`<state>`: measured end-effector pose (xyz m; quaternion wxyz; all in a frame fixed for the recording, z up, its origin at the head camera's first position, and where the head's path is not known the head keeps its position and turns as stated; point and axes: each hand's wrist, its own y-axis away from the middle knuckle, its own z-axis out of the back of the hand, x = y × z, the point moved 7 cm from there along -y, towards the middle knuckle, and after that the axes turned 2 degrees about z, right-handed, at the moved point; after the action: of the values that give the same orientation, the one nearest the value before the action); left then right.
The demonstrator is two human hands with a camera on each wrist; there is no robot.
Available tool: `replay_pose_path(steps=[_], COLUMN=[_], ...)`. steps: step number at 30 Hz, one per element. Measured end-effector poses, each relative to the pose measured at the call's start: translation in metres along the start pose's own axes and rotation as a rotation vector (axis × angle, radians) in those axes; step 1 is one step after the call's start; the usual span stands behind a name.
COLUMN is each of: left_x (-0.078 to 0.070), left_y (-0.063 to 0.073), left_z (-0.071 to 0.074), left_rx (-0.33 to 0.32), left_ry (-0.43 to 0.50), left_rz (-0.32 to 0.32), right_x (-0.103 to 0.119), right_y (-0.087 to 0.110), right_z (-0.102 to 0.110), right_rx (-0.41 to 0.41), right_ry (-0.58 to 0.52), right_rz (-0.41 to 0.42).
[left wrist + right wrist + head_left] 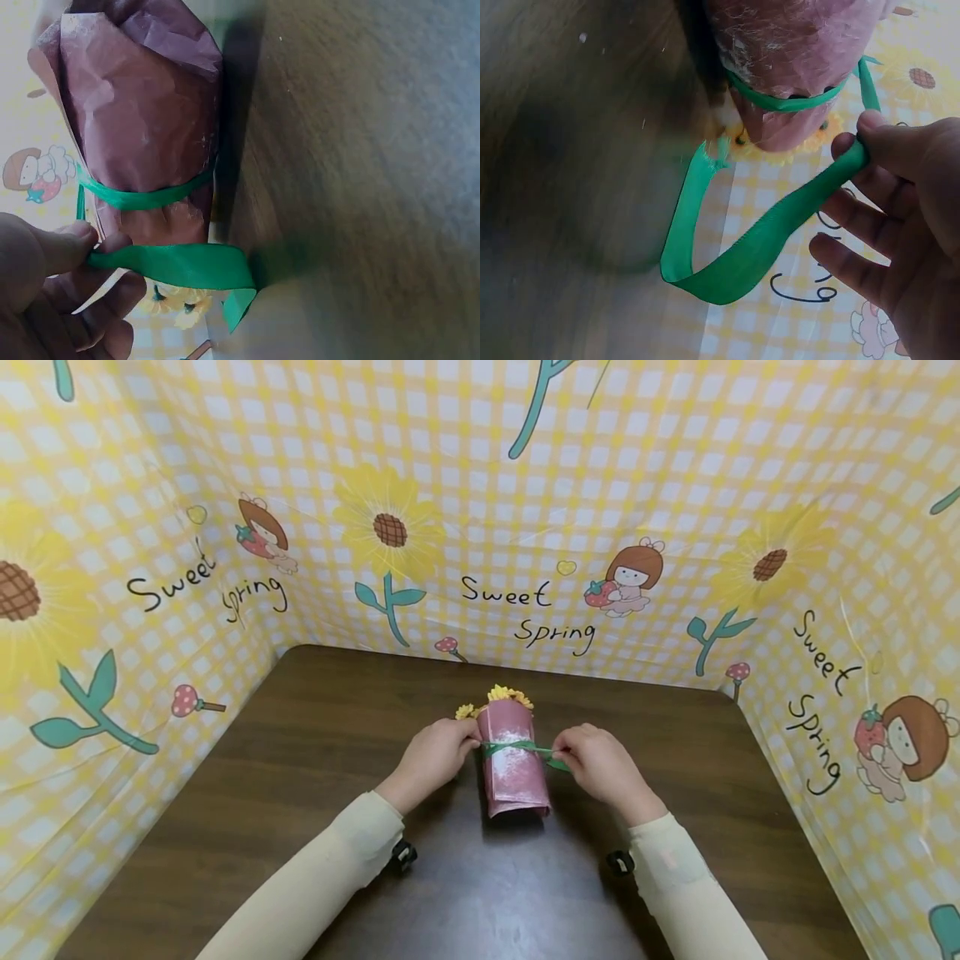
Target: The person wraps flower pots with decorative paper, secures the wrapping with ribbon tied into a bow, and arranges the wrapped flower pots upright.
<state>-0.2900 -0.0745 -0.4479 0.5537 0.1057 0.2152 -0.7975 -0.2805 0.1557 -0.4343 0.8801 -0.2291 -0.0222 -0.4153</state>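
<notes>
A bouquet wrapped in pink paper (517,781) lies on the table, its yellow flowers (510,694) poking out at the far end. Round its middle runs a green ribbon (517,745), crossed on top. On the left side my left hand (435,756) pinches one ribbon end between thumb and forefinger; its loose tail (187,264) hangs past the fingers in the left wrist view. My right hand (600,764) pinches the other end on the right side, and a long tail (742,262) curls down from it in the right wrist view.
The dark brown wooden table (315,710) carries the bouquet. Yellow-checked cloth (495,527) with printed sunflowers and lettering stands round the back and both sides. A small black device (403,857) sits at the left wrist and another (620,862) at the right.
</notes>
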Motion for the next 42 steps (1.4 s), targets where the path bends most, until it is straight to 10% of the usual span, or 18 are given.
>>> replay_pose_path(steps=[16, 42], left_x=[-0.003, -0.031], left_y=[-0.003, -0.012], left_z=[0.009, 0.019], left_rx=[-0.068, 0.149], left_ry=[0.022, 0.462], left_rz=[0.009, 0.061], right_x=[0.009, 0.003], right_y=[0.000, -0.003], right_z=[0.008, 0.033], right_rx=[0.058, 0.020], right_ry=[-0.022, -0.317], right_rz=[-0.028, -0.172])
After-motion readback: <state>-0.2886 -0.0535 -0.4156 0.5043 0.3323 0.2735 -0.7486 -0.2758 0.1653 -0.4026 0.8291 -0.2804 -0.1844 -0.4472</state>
